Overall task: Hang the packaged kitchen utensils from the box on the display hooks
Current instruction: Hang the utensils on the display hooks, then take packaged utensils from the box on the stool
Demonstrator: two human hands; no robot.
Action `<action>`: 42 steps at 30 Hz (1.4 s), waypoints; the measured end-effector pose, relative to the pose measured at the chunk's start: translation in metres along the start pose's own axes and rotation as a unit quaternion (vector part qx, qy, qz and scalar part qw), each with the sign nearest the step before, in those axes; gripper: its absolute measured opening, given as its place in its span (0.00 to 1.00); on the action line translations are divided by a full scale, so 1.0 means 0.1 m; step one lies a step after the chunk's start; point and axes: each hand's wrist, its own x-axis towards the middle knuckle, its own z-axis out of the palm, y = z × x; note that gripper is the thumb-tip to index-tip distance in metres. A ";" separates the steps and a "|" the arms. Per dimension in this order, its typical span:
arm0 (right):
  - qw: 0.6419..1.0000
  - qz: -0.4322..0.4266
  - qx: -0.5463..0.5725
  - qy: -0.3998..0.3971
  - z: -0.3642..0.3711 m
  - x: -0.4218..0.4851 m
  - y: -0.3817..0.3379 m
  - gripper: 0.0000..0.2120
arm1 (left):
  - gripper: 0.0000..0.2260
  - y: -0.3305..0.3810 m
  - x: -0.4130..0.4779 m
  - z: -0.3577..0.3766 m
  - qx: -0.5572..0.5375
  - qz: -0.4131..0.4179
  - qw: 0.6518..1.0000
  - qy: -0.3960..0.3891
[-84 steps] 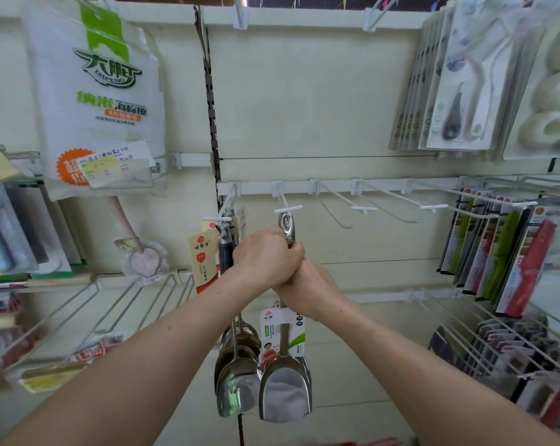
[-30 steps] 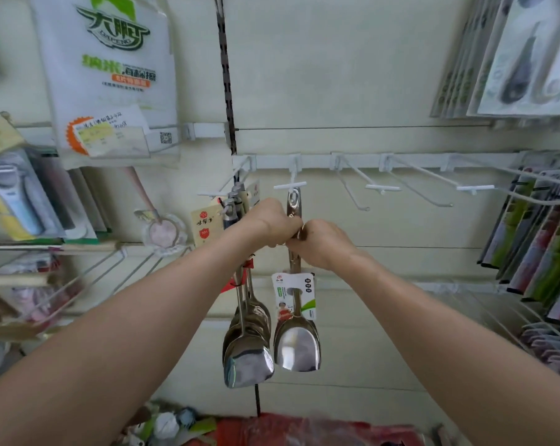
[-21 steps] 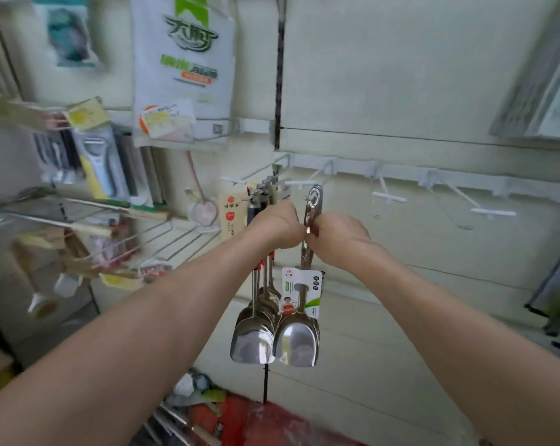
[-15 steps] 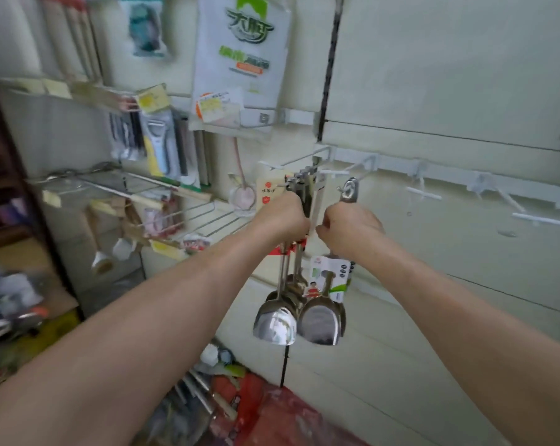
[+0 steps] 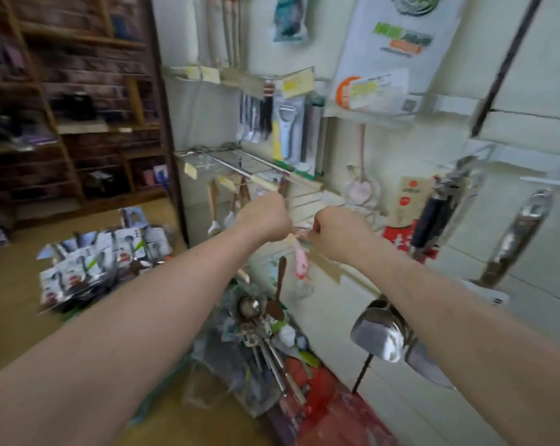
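Dark wooden shelves point(image 5: 79, 91) fill the upper left of the frame. Below them, a pile of packaged kitchen utensils point(image 5: 101, 262) lies on the tan floor point(image 5: 11, 284) at left. Two bare forearms reach in from the bottom corners toward a cream display wall. At centre the left hand point(image 5: 266, 220) and the right hand point(image 5: 336, 233) sit close together, both curled into fists, with nothing seen in either grasp. Above them hangs a carded peeler pack point(image 5: 286, 130). At bottom centre a blurred heap of utensils point(image 5: 256, 349) rests against the wall beside a red bag point(image 5: 330, 413). At right, steel scoops point(image 5: 377, 336) hang from the wall, partly behind the right forearm, and white display hooks point(image 5: 549, 181) jut out above. A white bag with green lettering point(image 5: 397, 49) hangs at upper right.
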 end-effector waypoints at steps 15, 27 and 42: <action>0.987 -0.147 0.021 -0.067 0.87 1.59 -1.83 0.09 | 0.07 -2.37 0.72 -0.42 0.020 -0.165 0.986 -0.015; 0.972 -0.189 0.042 -0.130 1.39 2.44 -2.97 0.08 | 0.11 -3.95 1.00 -0.80 0.022 -0.276 0.961 -0.016; 0.959 -0.225 0.036 -0.168 2.06 3.41 -3.77 0.11 | 0.06 -5.11 1.25 -0.81 0.017 -0.383 0.923 -0.010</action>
